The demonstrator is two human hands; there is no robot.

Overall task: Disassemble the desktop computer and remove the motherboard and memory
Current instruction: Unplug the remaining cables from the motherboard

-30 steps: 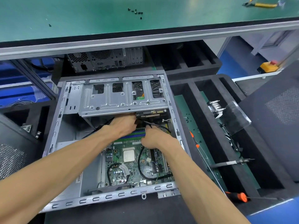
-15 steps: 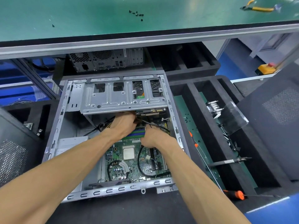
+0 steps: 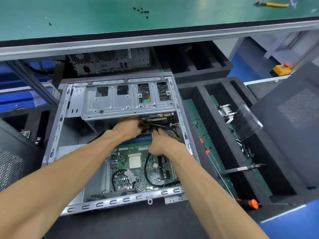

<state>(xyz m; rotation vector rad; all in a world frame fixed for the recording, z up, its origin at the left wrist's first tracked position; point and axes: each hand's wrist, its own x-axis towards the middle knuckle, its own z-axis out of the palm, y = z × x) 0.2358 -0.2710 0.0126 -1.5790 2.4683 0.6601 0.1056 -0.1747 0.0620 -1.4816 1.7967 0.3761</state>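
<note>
An open grey computer case (image 3: 57,128) lies on its side on a black foam surface. Inside it sits the green motherboard (image 3: 141,171) with a bare silver processor (image 3: 135,161) and black cables. A row of green and blue memory slots (image 3: 138,140) runs across the board's far end. My left hand (image 3: 128,127) reaches under the metal drive cage (image 3: 124,102), its fingertips hidden among wires there. My right hand (image 3: 161,143) lies beside it over the right end of the memory slots, fingers curled down. What either hand grips is hidden.
A second computer tower (image 3: 110,60) stands behind the case under the green bench (image 3: 103,16), which carries small screws (image 3: 142,11) and yellow pliers (image 3: 272,4). Black foam trays to the right hold a heatsink (image 3: 226,112), tweezers (image 3: 241,168) and orange-handled screwdrivers (image 3: 252,203).
Both hands have slid a little further in under the drive cage. The camera has shifted slightly.
</note>
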